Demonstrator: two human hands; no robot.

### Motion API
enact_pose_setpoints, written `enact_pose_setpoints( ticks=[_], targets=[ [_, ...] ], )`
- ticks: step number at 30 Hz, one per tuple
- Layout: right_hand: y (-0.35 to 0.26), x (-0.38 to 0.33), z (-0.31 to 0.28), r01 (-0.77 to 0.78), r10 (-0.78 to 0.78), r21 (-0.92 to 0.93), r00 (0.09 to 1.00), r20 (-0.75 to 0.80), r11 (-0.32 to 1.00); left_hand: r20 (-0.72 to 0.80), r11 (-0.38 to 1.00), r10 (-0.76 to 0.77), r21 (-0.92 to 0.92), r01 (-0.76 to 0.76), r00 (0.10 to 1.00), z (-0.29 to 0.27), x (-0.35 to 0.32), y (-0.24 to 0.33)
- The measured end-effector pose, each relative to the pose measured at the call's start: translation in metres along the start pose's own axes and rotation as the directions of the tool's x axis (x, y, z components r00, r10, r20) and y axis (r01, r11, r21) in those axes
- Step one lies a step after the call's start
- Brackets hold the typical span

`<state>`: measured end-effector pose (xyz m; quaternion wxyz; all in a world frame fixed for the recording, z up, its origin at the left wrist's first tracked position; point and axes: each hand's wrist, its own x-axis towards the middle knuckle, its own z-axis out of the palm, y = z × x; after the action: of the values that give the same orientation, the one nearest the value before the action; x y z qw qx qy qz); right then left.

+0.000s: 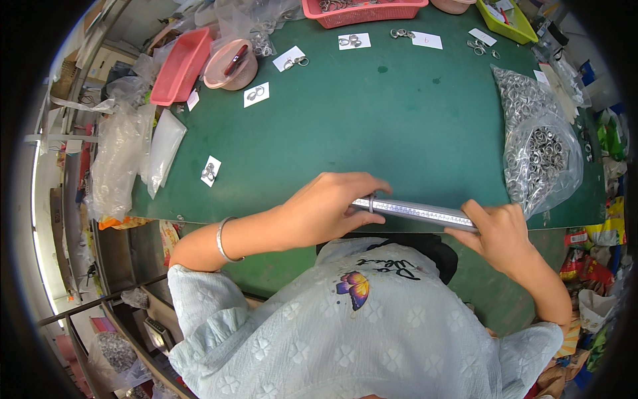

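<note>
A metal ring sizing stick (425, 213) with a printed scale lies slantwise in front of my body, over the table's near edge. My right hand (495, 233) is closed round its right end. At its other end, a small ring (371, 202) sits around the stick. My left hand (332, 207) pinches at this ring, forefinger above and thumb below; the stick's left tip is hidden in that hand. A bracelet is on my left wrist.
On the green table (372, 120) lie white cards with rings, such as one card (256, 94). A clear bag of rings (541, 143) stands right. Plastic bags (119, 159), a pink basket (181, 65) and a round tub (230, 64) are left; a red basket (365, 13) and green basket (508, 23) are far.
</note>
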<state>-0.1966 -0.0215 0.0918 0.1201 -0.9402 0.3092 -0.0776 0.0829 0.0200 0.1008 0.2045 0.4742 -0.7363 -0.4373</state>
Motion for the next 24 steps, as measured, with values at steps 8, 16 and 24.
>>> enact_pose_setpoints(
  ticks=[8, 16, 24],
  targets=[
    [-0.008, -0.002, -0.004, -0.073, 0.073, 0.103, 0.997, 0.005, 0.992, -0.073, 0.997, 0.08, -0.004, -0.081, 0.994, 0.004, 0.0, -0.003],
    [-0.019, -0.006, -0.006, -0.122, 0.12, 0.132, 0.992, 0.025, 0.984, -0.049, 0.979, 0.165, 0.126, -0.158, 0.985, 0.004, 0.001, 0.003],
    [-0.023, -0.008, 0.0, -0.143, 0.144, 0.17, 0.99, 0.005, 0.975, -0.141, 0.975, 0.178, 0.161, -0.154, 0.974, 0.016, 0.001, 0.001]
  ],
)
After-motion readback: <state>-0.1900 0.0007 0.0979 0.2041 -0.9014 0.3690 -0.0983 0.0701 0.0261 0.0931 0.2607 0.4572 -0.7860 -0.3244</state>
